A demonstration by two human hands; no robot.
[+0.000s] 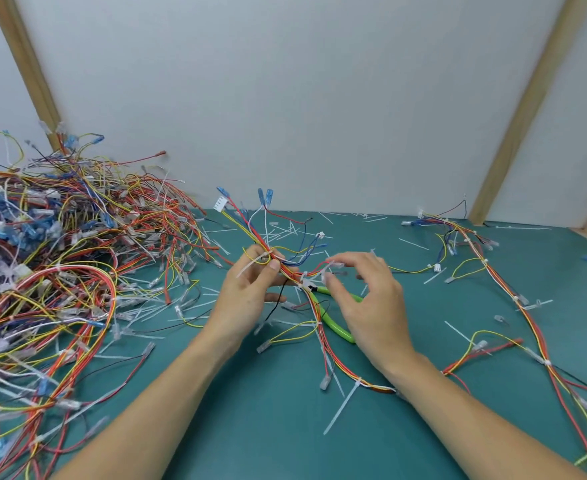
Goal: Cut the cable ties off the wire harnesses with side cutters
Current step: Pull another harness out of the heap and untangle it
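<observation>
A person is working at a green counter (285, 427) set against a pale wall (285, 81), both bare forearms reaching in from the bottom edge. The left hand (250, 292) is gripping a harness (286, 271) of red, yellow, orange and white wires, with thumb and fingers curling round the bundle just beside a white cable tie (255, 263) whose tail is sticking out to the left. The harness is fanning upward into blue and white connectors and running down across the counter toward the right forearm. The right hand (371, 299) is hovering just right of the bundle, fingers loosely curved, with its fingertips pinching a small clear terminal (333, 266) on a branch wire. Under that hand the cutters (337, 323), with bright green handles, are lying on the counter, partly hidden by the palm and crossing beneath the wires. Another tie (307, 282) is sitting on the bundle between the two hands. A large tangled pile (53, 271) of harnesses is filling the left side. A second harness (492, 271) is trailing along the right. Snipped white ties (340, 407) are lying scattered over the counter.
</observation>
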